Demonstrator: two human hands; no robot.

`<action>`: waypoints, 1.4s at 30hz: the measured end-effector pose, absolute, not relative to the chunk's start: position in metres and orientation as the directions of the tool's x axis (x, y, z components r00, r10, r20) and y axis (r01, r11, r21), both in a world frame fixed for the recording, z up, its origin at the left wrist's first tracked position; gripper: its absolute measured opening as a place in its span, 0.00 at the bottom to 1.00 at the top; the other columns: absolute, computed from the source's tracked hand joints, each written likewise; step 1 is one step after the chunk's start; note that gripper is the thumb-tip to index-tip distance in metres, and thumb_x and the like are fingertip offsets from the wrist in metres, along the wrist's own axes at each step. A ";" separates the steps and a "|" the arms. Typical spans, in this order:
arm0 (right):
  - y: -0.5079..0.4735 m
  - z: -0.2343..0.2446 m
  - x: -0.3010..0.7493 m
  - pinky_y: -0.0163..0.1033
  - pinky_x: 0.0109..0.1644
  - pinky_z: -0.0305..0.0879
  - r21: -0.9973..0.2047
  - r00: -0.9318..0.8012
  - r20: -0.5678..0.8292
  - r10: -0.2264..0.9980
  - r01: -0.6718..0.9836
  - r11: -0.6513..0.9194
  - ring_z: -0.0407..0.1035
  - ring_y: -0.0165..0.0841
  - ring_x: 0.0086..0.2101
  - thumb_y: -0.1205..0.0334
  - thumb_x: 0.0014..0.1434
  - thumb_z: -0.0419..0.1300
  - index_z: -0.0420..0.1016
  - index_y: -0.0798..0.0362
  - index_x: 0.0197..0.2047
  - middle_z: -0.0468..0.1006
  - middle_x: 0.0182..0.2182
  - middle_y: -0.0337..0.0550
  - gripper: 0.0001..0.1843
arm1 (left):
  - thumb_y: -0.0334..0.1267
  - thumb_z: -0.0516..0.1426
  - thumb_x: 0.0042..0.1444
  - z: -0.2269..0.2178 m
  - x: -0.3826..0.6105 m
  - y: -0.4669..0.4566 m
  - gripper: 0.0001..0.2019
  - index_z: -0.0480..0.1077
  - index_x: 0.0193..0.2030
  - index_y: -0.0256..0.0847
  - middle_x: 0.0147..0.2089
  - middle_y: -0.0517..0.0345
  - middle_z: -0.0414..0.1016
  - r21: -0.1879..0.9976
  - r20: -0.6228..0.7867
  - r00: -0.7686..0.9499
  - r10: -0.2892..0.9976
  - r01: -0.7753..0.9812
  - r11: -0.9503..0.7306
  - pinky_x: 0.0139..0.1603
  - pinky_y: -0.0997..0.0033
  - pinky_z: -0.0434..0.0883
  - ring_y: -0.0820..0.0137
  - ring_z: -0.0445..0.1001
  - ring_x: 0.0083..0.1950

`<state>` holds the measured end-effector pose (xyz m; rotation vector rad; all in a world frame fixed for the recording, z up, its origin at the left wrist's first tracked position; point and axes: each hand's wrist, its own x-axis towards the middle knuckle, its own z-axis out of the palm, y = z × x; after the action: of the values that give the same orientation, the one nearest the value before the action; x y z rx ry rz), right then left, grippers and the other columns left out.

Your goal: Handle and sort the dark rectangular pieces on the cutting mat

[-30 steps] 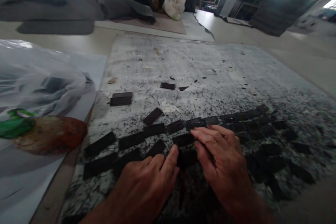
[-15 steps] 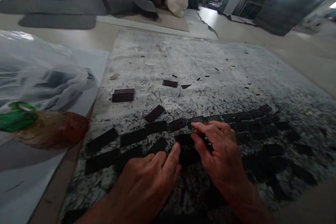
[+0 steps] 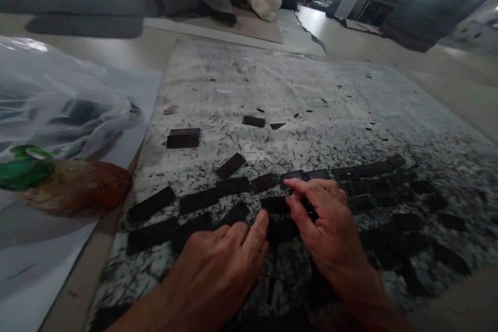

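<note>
Your right hand lies low over the scratched grey board, wrist bent, its thumb and forefinger curled in a pinch on a small dark rectangular tile just ahead of its thumb tip. Your left hand rests palm down beside it with fingers loosely spread, holding nothing, its forefinger touching that tile's near left edge. Rows of dark tiles stretch left and right of both hands.

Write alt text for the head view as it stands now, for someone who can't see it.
Two bare hands rest among rows of dark rectangular pieces on a scratched, paint-marked mat; the right hand pinches one piece, while the left hand touches another with a fingertip. A clear plastic bag lies at left.
</note>
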<state>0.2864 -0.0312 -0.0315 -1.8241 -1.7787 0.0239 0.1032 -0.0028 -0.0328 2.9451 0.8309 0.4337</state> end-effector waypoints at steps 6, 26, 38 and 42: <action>-0.031 -0.033 0.287 0.43 0.44 0.58 -0.359 0.111 0.378 0.919 0.933 0.035 0.65 0.37 0.39 0.66 0.59 0.55 0.74 0.51 0.44 0.77 0.33 0.42 0.11 | 0.32 0.46 0.63 -0.032 0.104 -0.004 0.16 0.62 0.55 0.29 0.25 0.62 0.71 0.134 0.247 0.817 0.521 0.504 -0.853 0.17 0.69 0.68 0.69 0.73 0.22; -0.057 -0.028 0.284 0.43 0.51 0.59 -0.211 -0.132 0.504 0.853 0.939 0.270 0.67 0.36 0.47 0.74 0.61 0.50 0.73 0.54 0.47 0.80 0.42 0.42 0.15 | 0.32 0.49 0.61 -0.035 0.105 -0.005 0.15 0.64 0.53 0.31 0.26 0.62 0.73 0.120 0.253 0.800 0.545 0.533 -0.838 0.18 0.71 0.67 0.70 0.74 0.23; -0.062 -0.033 0.271 0.52 0.55 0.49 -0.093 -0.124 0.393 0.911 0.980 0.174 0.62 0.44 0.49 0.72 0.60 0.51 0.75 0.53 0.47 0.78 0.47 0.38 0.16 | 0.34 0.50 0.61 -0.032 0.105 -0.006 0.15 0.64 0.53 0.33 0.27 0.61 0.74 0.132 0.200 0.794 0.575 0.559 -0.818 0.20 0.73 0.68 0.70 0.74 0.24; -0.055 -0.030 0.267 0.52 0.56 0.49 -0.100 -0.112 0.391 0.913 0.981 0.163 0.63 0.43 0.49 0.72 0.58 0.53 0.75 0.52 0.48 0.80 0.43 0.38 0.16 | 0.32 0.49 0.60 -0.030 0.106 -0.005 0.15 0.63 0.54 0.33 0.27 0.61 0.75 0.164 0.174 0.794 0.582 0.559 -0.813 0.20 0.73 0.69 0.70 0.75 0.24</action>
<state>0.2668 -0.0551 -0.0300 -1.8044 -2.0856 -0.2592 0.1055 -0.0050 -0.0297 2.8766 0.9177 0.3307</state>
